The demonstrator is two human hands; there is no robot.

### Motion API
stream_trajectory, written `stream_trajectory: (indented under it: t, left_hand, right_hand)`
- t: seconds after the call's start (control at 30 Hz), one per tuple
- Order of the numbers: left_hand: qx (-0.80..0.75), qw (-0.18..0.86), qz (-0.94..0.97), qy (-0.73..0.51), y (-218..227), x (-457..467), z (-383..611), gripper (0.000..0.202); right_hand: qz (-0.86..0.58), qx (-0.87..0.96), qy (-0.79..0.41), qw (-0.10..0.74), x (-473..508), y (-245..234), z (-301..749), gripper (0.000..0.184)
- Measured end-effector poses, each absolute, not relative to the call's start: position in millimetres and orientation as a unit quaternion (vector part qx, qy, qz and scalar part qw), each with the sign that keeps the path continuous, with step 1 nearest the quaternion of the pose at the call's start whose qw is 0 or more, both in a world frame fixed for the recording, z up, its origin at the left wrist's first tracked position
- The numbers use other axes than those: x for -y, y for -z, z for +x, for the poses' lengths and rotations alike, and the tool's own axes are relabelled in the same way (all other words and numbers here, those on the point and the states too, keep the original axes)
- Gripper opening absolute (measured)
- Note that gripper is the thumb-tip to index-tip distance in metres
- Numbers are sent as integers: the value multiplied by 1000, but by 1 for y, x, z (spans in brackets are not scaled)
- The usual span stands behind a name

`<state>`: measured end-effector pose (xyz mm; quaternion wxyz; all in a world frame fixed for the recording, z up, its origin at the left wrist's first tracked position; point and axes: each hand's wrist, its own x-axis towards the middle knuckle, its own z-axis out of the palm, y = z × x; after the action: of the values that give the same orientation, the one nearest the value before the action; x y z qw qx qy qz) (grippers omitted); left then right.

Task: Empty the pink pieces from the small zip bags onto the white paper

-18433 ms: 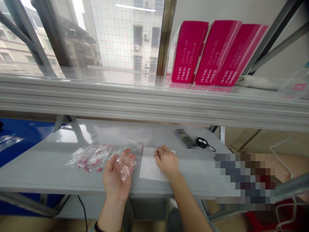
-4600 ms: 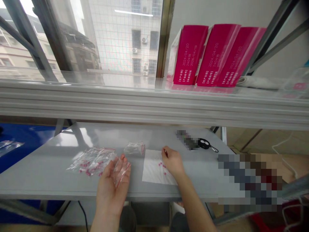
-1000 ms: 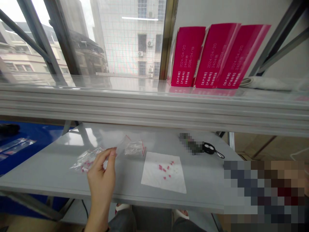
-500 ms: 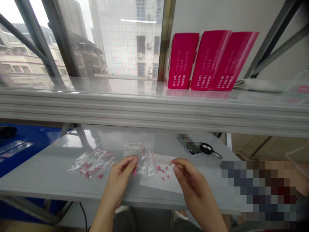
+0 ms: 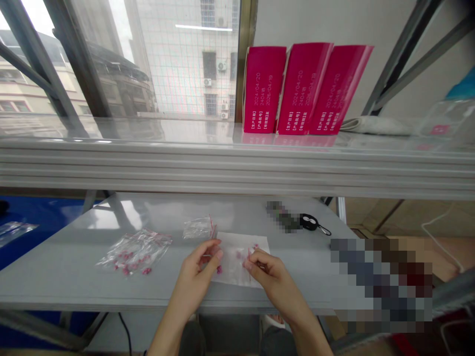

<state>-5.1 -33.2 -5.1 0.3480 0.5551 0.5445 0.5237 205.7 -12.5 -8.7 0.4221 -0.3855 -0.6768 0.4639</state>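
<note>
My left hand [image 5: 196, 272] and my right hand [image 5: 269, 277] meet above a white paper sheet [image 5: 237, 242]. Both pinch a small clear zip bag [image 5: 232, 259], whose red-edged seal shows near my right fingers. Small pink parts [image 5: 245, 254] lie on the sheet, partly hidden by the bag and my fingers. One pink part [image 5: 219, 269] sits just below my left fingertips. Left of my hands lies a clear bag of pink parts [image 5: 133, 252], and behind them a nearly flat clear zip bag [image 5: 196, 228].
The grey table [image 5: 67, 237] has a black key fob [image 5: 308, 221] and a pixelated object [image 5: 282, 217] at the back. A metal-framed shelf [image 5: 222, 163] with magenta boxes [image 5: 300, 89] runs overhead. A blue surface [image 5: 18, 232] lies to the left.
My hands have moved closer together over the sheet. The small clear bag has shifted right, and my right hand now pinches it too.
</note>
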Motion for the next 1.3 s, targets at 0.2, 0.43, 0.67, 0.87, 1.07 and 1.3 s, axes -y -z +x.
stream_trajectory:
  t: [0.2,0.43,0.67,0.87,1.07,1.3]
  left_hand:
    - [-519,231,665,-484,-8,49,15,19]
    - [-508,255,662,-489,-11,59,45,24]
    - [-502,265,676,-470,-11,59,42,18]
    - [-494,293,665,-478,-16,58,36,23]
    - [-484,315,650,-495,-12,57,32,25]
    - [-466,382,623,-499,-14,60,35,18]
  right_hand:
    - [-398,668,-442,446,14,9,205,35]
    - [-374,682,-427,461,21,6,195,28]
    - [-351,729,-391,439,30,-6,195,20]
    - [-335,748,-406,404,30,-8,197,34]
    - [-349,731,-405,425,27,-7,198,34]
    - [-362,710,-408,445,26,-2,197,32]
